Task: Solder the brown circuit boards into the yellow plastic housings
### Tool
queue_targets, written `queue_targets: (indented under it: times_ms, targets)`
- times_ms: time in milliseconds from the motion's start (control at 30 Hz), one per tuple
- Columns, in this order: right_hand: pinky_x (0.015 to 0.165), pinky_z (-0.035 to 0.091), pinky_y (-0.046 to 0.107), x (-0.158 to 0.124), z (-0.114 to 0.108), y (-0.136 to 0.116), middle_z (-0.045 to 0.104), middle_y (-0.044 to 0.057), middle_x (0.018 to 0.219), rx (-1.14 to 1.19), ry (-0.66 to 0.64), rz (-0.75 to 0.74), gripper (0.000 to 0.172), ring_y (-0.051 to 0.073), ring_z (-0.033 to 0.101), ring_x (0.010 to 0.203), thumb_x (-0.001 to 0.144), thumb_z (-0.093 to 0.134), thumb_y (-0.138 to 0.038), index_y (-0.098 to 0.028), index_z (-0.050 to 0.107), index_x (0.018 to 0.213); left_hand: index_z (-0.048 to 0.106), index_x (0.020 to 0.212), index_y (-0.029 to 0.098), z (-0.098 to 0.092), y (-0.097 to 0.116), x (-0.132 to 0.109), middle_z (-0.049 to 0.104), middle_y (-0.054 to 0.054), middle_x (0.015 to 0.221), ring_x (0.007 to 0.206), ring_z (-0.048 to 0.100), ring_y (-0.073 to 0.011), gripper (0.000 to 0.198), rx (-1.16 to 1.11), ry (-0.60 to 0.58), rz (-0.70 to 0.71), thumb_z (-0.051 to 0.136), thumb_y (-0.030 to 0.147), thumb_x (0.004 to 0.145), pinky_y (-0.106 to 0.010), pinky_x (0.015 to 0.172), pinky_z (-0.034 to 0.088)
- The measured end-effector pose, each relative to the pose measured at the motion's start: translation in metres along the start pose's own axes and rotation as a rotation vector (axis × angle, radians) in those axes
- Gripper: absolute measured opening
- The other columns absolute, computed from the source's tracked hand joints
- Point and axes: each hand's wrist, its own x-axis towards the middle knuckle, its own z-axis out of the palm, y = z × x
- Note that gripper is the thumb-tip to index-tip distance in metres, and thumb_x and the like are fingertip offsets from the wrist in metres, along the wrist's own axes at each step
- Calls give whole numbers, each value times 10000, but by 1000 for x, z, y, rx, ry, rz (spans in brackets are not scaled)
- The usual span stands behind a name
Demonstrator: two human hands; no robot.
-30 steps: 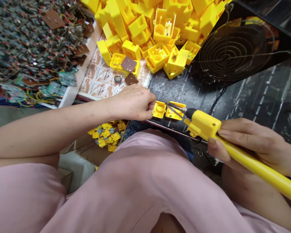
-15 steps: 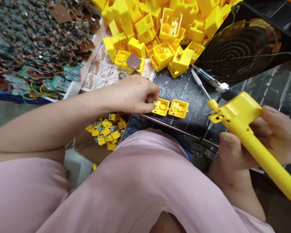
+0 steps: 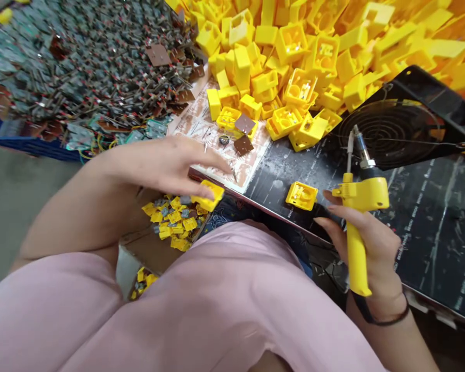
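Observation:
My left hand (image 3: 166, 165) is at the front edge of the bench, its index finger stretched out and apart from the thumb. A small yellow plastic case (image 3: 211, 196) is tilted beside the thumb tip, past the bench edge; the other fingers are hidden. My right hand (image 3: 372, 237) holds a yellow soldering gun (image 3: 356, 248), its metal tip pointing away from me. Left of that hand, a second open yellow case (image 3: 302, 196) lies on the black bench top, with small parts inside.
Behind are a heap of yellow housings (image 3: 294, 46) and, at left, a pile of circuit boards (image 3: 112, 67). A black fan (image 3: 414, 113) stands at the right. Below the bench edge, a carton (image 3: 147, 250) holds yellow cases. Brown board pieces (image 3: 243, 145) lie on white paper.
My left hand has moved left and its fingers have opened; one of the two cases has gone from the bench to the edge beside it. The soldering gun has swung more upright.

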Motion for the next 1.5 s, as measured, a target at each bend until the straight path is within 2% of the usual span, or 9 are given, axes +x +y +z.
queue_targets:
  times_ms: [133, 300, 433, 700, 1033, 1133, 1300, 1400, 1500]
  targets:
    - [851, 646, 394, 4, 15, 3, 780, 91, 1109, 43, -47, -12, 619, 293, 782, 988, 764, 914, -322, -284, 604, 1299, 668, 1293, 272, 18, -20, 53, 716, -114, 1261, 1334, 531, -364, 520, 11, 68, -56, 715, 572, 871, -525, 1088, 428]
    - [834, 634, 376, 7, 27, 1, 768, 68, 1022, 22, -90, -12, 525, 258, 775, 931, 837, 848, -247, -244, 595, 1297, 747, 997, 270, 47, -50, 112, 743, -97, 988, 1227, 557, -397, 324, 212, 18, -74, 796, 490, 764, -616, 1096, 363]
    - [818, 633, 350, 6, 29, -2, 768, 95, 1125, 18, -76, 3, 516, 256, 773, 997, 871, 816, -235, -212, 574, 1327, 732, 930, 287, 29, -64, 110, 714, -72, 839, 1144, 581, -373, 236, 311, -114, 12, 760, 468, 782, -635, 1065, 381]
    - [819, 616, 305, 9, 31, -4, 767, 59, 1099, -21, -57, -28, 581, 213, 766, 948, 875, 819, -244, -240, 547, 1389, 606, 1405, 245, 9, -59, 102, 738, -101, 1014, 1207, 610, -333, 556, 270, -245, 97, 589, 540, 934, -565, 1082, 433]
    - [715, 548, 258, 10, 36, -6, 754, 26, 970, -132, -26, -47, 441, 164, 719, 804, 883, 818, -274, -216, 606, 1265, 717, 1015, 181, 16, -37, 96, 729, -145, 988, 1139, 604, -406, 469, 520, -287, -6, 777, 574, 767, -617, 1061, 402]
    - [690, 538, 260, 10, 37, -6, 748, 26, 960, -131, -10, -61, 408, 159, 708, 777, 897, 804, -284, -215, 611, 1250, 717, 1125, 204, 11, -30, 98, 735, -113, 978, 1134, 629, -365, 384, 399, -305, -17, 717, 446, 827, -575, 1070, 425]
    - [705, 542, 269, 8, 37, -5, 759, 37, 1043, -99, -13, -37, 432, 166, 724, 827, 922, 778, -272, -240, 584, 1306, 545, 1465, 216, 4, -20, 109, 719, -53, 944, 834, 669, -209, 660, -131, -202, -141, 646, 341, 826, -406, 868, 540]
    - [706, 534, 264, 8, 39, -5, 750, 32, 999, -97, -1, -34, 452, 168, 719, 825, 915, 784, -271, -227, 575, 1313, 628, 1376, 221, 13, -19, 117, 563, 26, 640, 576, 584, -150, 557, -315, -361, -240, 558, 238, 824, -329, 657, 508]
    - [717, 532, 256, 8, 40, -5, 737, 18, 963, -96, 6, -23, 466, 162, 712, 817, 915, 783, -274, -232, 566, 1326, 704, 1275, 232, 25, -15, 122, 636, 24, 698, 648, 651, -157, 480, -310, -613, -121, 543, 215, 823, -300, 697, 547]
